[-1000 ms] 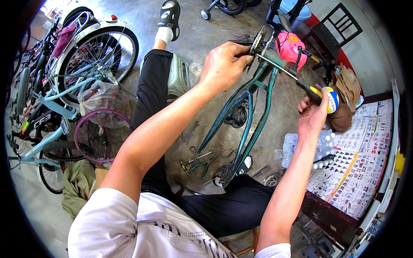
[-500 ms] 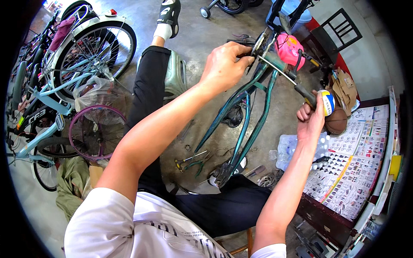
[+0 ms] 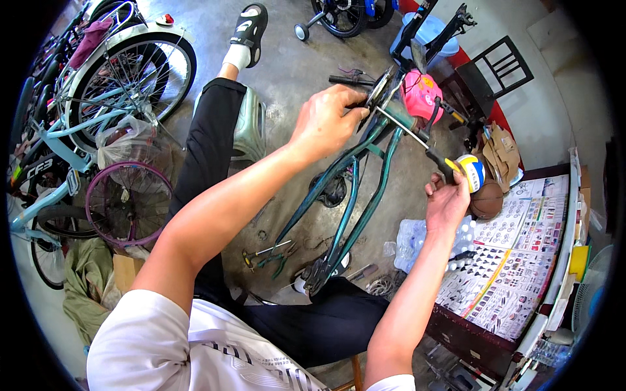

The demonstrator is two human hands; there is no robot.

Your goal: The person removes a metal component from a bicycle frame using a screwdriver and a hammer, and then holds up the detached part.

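Observation:
A green bicycle frame (image 3: pixel 390 171) slants across in front of me, its near end by my right thigh. Up at its bottom bracket, my left hand (image 3: pixel 330 121) is closed, thumb and fingers pinching the edge of the chainring (image 3: pixel 379 90). My right hand (image 3: pixel 450 201) grips the end of a screwdriver (image 3: pixel 441 160) with a black and yellow handle. The screwdriver's long shaft runs up left to the bottom bracket beside the chainring; its tip is too small to make out.
Pliers (image 3: pixel 279 259) and a yellow-handled tool (image 3: pixel 249 260) lie on the floor. Parked bicycles and a purple wheel rim (image 3: pixel 130 203) stand left. A pink helmet (image 3: pixel 421 95), volleyball (image 3: pixel 472 172), basketball (image 3: pixel 487 199) and paper-covered table (image 3: pixel 502 274) are right.
The whole view has shifted, so things sit farther left. More yellow now shows on the screwdriver handle, which appears turned. Both hands keep their holds.

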